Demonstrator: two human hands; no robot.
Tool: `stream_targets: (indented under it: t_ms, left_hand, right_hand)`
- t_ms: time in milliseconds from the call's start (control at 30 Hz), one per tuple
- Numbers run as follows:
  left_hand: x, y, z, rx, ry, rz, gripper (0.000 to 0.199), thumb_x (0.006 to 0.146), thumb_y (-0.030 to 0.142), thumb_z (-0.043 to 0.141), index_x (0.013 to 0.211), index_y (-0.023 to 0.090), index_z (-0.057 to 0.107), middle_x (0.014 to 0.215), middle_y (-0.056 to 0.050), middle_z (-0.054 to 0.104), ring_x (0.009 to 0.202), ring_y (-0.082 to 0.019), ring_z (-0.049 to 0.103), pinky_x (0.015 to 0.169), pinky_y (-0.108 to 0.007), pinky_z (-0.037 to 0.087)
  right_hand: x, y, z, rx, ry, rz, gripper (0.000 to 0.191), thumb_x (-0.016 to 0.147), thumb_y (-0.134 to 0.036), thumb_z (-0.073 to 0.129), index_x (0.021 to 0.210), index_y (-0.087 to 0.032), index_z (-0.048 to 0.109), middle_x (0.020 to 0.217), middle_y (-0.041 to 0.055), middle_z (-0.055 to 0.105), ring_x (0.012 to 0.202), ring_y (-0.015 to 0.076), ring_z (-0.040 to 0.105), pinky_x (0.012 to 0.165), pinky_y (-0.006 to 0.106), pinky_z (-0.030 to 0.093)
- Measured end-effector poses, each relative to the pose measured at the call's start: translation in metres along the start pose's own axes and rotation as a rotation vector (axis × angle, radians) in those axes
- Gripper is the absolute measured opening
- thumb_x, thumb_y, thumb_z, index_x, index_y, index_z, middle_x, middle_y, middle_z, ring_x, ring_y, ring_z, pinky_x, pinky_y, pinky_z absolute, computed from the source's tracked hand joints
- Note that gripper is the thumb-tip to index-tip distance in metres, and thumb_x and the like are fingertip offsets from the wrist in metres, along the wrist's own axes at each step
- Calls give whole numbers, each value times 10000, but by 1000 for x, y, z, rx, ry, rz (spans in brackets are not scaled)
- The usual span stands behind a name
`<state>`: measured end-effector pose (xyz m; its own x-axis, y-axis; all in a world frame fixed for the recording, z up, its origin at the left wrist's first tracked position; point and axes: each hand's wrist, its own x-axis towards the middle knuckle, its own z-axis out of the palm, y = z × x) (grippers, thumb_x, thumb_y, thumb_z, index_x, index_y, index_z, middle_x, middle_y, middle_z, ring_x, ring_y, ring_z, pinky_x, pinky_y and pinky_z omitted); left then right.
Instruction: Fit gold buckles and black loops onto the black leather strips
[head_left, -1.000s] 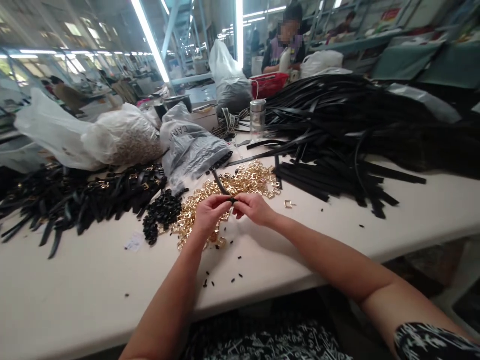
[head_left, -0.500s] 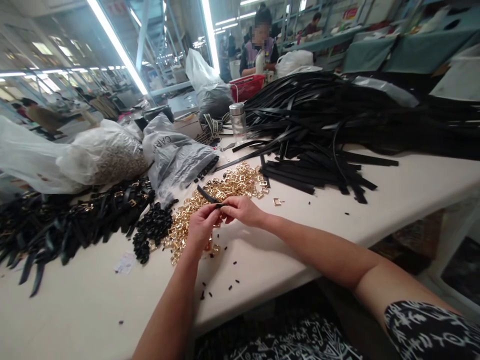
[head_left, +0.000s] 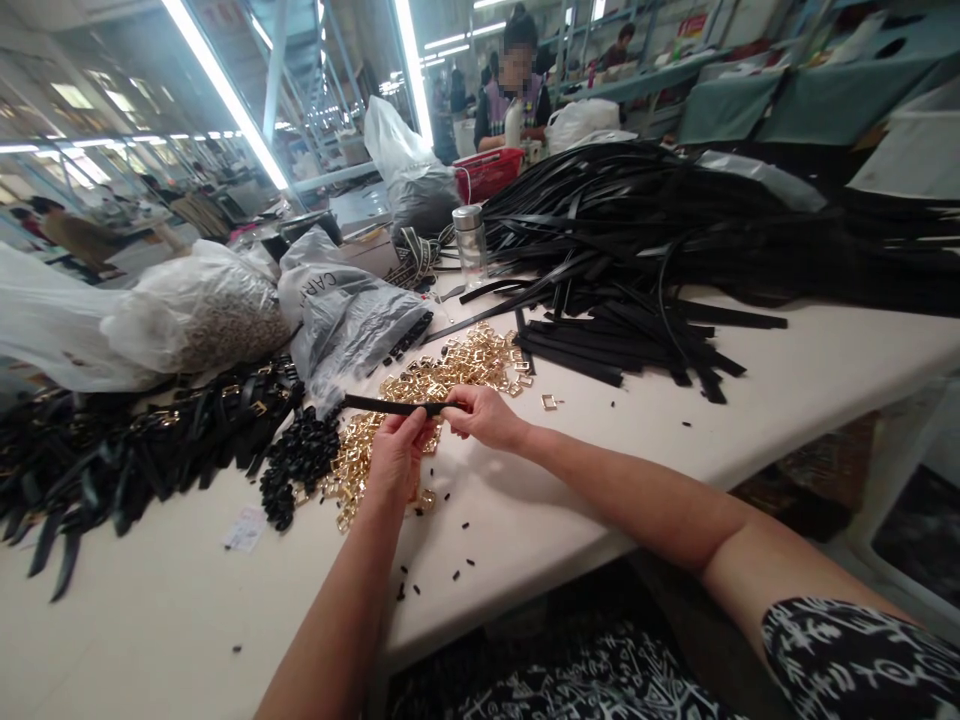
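Note:
Between my two hands a short black strap [head_left: 381, 404] is stretched out, its free end pointing left over a heap of gold buckles [head_left: 480, 362]. My left hand [head_left: 399, 448] pinches it near the middle between thumb and fingers. At its right end, my right hand [head_left: 484, 418] is closed on it, hiding that end. Just left of the buckles lies a pile of small black loops [head_left: 298, 455]. One single gold buckle [head_left: 550, 402] rests apart, to the right of my right hand.
Long black straps [head_left: 600, 220] are heaped at the back right, beside a glass bottle [head_left: 470, 245]. Finished-looking buckled straps [head_left: 172, 430] and plastic bags [head_left: 199, 310] fill the left. Small black bits [head_left: 465, 525] dot the tabletop near me. A person [head_left: 514, 90] sits across, behind a red basket [head_left: 487, 172].
The strap has turned from slanting up and away to lying nearly level, and more of it shows to the left of my hands. My hands have moved slightly apart.

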<state>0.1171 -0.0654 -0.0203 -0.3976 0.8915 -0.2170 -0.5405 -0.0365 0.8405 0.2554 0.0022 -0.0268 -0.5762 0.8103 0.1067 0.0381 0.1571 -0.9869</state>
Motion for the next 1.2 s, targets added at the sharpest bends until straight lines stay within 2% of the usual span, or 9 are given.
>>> stream_targets:
  t_ms: [200, 433, 533, 667, 767, 867, 1000, 1067, 1200]
  left_hand:
    - [1, -10, -2, 64, -16, 95, 301, 526, 243, 874, 753, 141, 706, 729, -29, 723, 617, -105, 656, 648, -218, 523]
    - [-2, -4, -2, 77, -25, 40, 327, 509, 312, 874, 728, 139, 704, 716, -30, 703, 598, -97, 615, 630, -228, 486]
    - [-2, -3, -4, 138, -109, 63, 342, 544, 307, 857, 816, 141, 734, 692, -25, 685, 586, -89, 579, 589, -219, 442]
    - [-2, 0, -8, 223, -260, 48, 295, 631, 289, 804, 881, 145, 742, 589, 3, 609, 518, -71, 493, 506, -213, 344]
    - [-7, 5, -9, 187, -369, 1, 262, 652, 289, 785, 869, 155, 728, 579, 9, 573, 516, -74, 478, 504, -218, 333]
    - [-11, 11, -10, 151, -422, -42, 258, 653, 302, 790, 854, 163, 708, 604, 5, 569, 518, -75, 479, 496, -212, 342]
    - [-11, 14, -12, 144, -438, -97, 245, 629, 284, 811, 796, 152, 690, 642, -6, 584, 532, -74, 510, 496, -196, 379]
    - [-9, 12, -12, 143, -418, -110, 246, 629, 281, 814, 804, 154, 695, 650, -7, 600, 531, -73, 526, 501, -191, 399]
    - [-4, 3, -9, 112, -245, -35, 272, 648, 284, 811, 867, 155, 713, 657, -9, 643, 537, -72, 564, 504, -179, 419]
  right_hand:
    - [-1, -1, -1, -168, 68, -67, 77, 776, -216, 557, 721, -167, 580, 534, -49, 575, 449, 64, 525, 479, 173, 411]
    - [-7, -9, -3, -234, -30, -85, 163, 801, -302, 557, 706, -173, 588, 554, -31, 589, 454, 80, 532, 463, 189, 407]
    - [-6, -12, -6, -254, -47, -50, 194, 787, -332, 561, 673, -176, 571, 547, -28, 584, 442, 83, 515, 444, 197, 401]
    - [-6, -16, -9, -159, -143, -3, 201, 757, -360, 564, 690, -171, 585, 535, -25, 574, 451, 87, 501, 429, 199, 396]
    - [-9, -21, -11, -70, -204, 34, 188, 729, -351, 571, 677, -171, 572, 493, -35, 556, 408, 72, 449, 403, 192, 351]
    - [-11, -23, -10, 19, -252, 49, 181, 725, -343, 567, 678, -168, 564, 467, -40, 550, 380, 58, 412, 392, 185, 323]
    - [-11, -20, -8, 11, -297, 46, 152, 716, -311, 574, 684, -163, 567, 491, -39, 561, 400, 61, 450, 402, 180, 343]
    - [-10, -18, -7, -34, -269, 28, 133, 720, -295, 563, 686, -167, 568, 501, -41, 555, 410, 66, 458, 406, 184, 348]
    - [-9, -15, -7, -172, -106, -84, 137, 759, -292, 543, 689, -176, 561, 523, -42, 541, 453, 74, 448, 445, 196, 341]
